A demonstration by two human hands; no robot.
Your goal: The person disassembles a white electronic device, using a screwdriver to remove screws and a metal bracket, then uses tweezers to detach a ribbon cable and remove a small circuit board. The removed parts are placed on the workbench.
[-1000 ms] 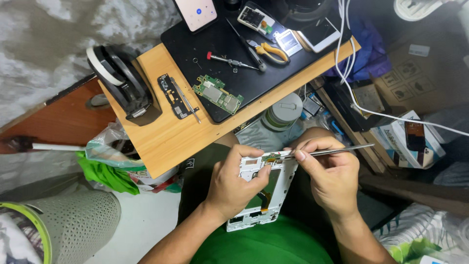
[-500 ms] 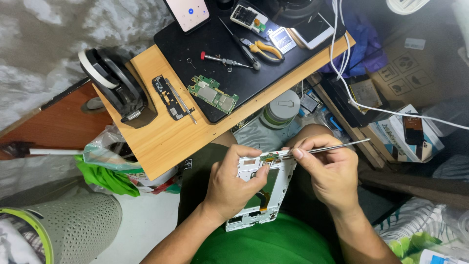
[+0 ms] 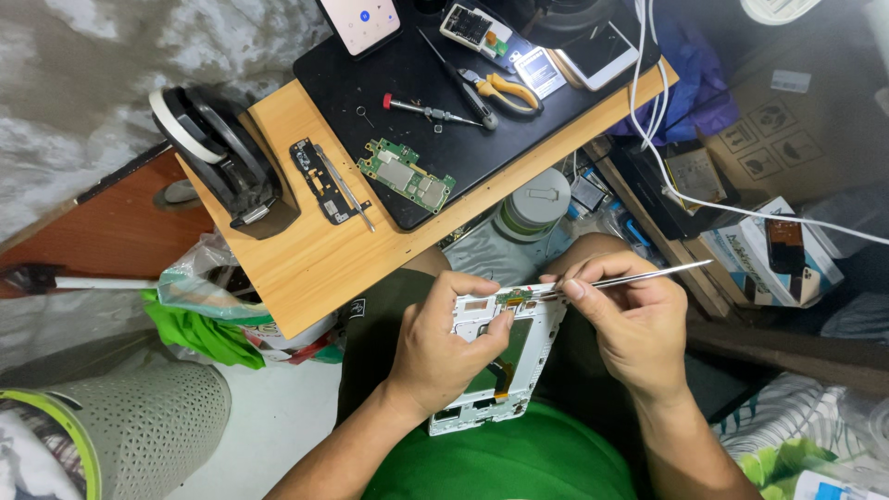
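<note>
- nearest, the left hand [image 3: 435,356] wraps closed fingers round the white rectangular phone frame with its exposed inner side up [image 3: 495,361], held over the lap.
- the right hand [image 3: 634,329] pinches a thin silver metal tweezer tool [image 3: 639,275], tip at the frame's top edge.
- judged best practice: brace the frame firmly, keep the tip shallow and press lightly.
- farther off, a green printed circuit board [image 3: 405,175] lies on the black mat [image 3: 519,130] covering the light wooden table [image 3: 306,268].

The wooden table [image 3: 306,268] carries a black mat [image 3: 444,83], a dark circuit strip [image 3: 318,181] and a round tape dispenser [image 3: 222,157].
</note>
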